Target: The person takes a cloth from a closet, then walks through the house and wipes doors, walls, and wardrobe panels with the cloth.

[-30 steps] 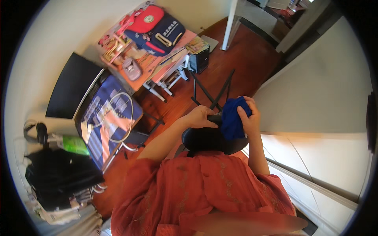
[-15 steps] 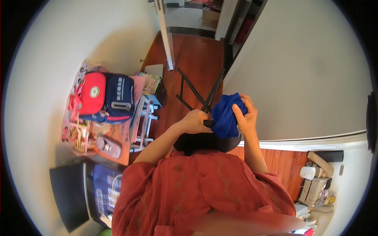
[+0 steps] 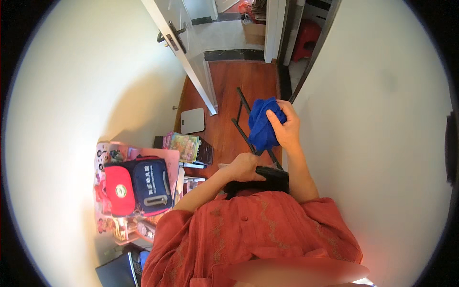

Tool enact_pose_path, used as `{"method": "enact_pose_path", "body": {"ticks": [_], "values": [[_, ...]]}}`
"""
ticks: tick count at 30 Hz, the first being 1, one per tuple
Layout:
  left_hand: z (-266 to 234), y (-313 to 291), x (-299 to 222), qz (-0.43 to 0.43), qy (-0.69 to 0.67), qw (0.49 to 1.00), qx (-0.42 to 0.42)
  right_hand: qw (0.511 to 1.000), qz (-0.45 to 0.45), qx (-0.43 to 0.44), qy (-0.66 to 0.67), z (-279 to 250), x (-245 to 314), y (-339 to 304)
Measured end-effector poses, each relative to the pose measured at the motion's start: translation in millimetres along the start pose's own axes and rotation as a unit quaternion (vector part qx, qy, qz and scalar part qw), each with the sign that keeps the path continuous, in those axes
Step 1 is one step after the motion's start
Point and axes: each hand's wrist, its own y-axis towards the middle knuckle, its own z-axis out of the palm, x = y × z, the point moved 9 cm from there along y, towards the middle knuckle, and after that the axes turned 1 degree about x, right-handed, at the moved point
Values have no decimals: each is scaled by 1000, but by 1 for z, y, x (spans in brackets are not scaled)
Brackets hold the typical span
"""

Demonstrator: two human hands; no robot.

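Observation:
My left hand point(image 3: 245, 167) is wrapped round the dark edge of a black folding chair point(image 3: 275, 181), held close against my front. Its thin black legs stretch away from me over the wooden floor, crossing partly behind the cloth. A bunched blue cloth point(image 3: 263, 125) is gripped by my right hand point(image 3: 288, 126), the thumb lying on top of it. The cloth is up against the chair's legs; whether it wraps round one is hidden.
On the left, a red and navy school bag point(image 3: 152, 184) lies on a pink desk, with books point(image 3: 185, 147) beside it. Past them are a white scale point(image 3: 192, 120) and an open white door point(image 3: 184, 52). A pale panel point(image 3: 363, 134) rises close on my right.
The view has shifted, showing more of the doorway. My right hand and the cloth have moved farther out along the chair legs, away from my left hand, which keeps its hold.

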Motion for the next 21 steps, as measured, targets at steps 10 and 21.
{"method": "enact_pose_path", "body": {"ticks": [10,21], "values": [[-107,94,112,84,-5,996,-27,992,12,-31,-119,35,-66,134],[-218,213,215,126,-49,989,-60,990,81,-42,-106,48,-172,259]]}}
